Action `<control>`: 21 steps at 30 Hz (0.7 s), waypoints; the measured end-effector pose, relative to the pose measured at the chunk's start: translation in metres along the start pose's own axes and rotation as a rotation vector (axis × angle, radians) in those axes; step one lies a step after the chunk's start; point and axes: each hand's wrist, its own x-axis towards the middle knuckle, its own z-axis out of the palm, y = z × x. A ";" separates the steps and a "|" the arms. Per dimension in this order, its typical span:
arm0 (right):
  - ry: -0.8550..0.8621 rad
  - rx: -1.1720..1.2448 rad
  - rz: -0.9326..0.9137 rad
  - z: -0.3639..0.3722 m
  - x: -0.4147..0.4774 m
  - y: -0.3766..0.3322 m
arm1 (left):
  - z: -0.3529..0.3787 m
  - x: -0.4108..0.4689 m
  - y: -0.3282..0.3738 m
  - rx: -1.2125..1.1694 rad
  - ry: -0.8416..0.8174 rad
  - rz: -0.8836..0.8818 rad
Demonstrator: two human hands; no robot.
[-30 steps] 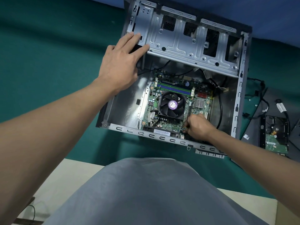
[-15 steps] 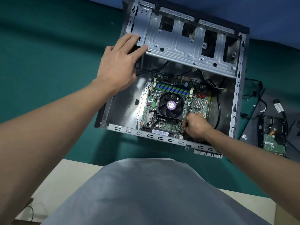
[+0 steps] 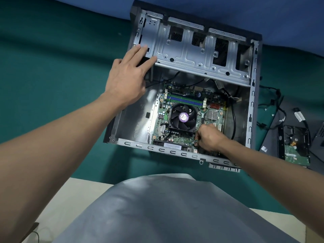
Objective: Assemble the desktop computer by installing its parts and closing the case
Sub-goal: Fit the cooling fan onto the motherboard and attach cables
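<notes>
The open desktop case lies on its side on the green surface. Inside it sits the green motherboard with a black cooler fan. The silver drive cage spans the far end. My left hand rests flat, fingers apart, on the case's far left corner by the cage. My right hand is closed at the board's near right corner, pinching a thin cable beside the fan. Its fingertips hide the cable's end.
A hard drive lies circuit side up to the right, on a dark panel. Loose black cables trail beside the case. A second dark unit shows at the right edge. My grey shirt fills the bottom of the view.
The view has drifted slightly. Both hands stay where they were, the left on the case corner and the right at the board's near edge.
</notes>
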 end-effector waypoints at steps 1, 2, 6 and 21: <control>-0.011 -0.013 -0.003 0.000 0.000 0.000 | 0.000 0.000 -0.001 0.004 -0.006 -0.005; -0.019 -0.018 -0.002 -0.001 0.000 0.000 | 0.000 0.000 -0.001 0.007 -0.012 -0.008; -0.011 0.016 0.011 -0.002 0.001 -0.003 | 0.001 0.000 0.000 0.012 -0.015 -0.005; 0.083 0.079 0.113 -0.010 -0.003 0.001 | 0.011 -0.007 0.040 0.231 -0.003 0.302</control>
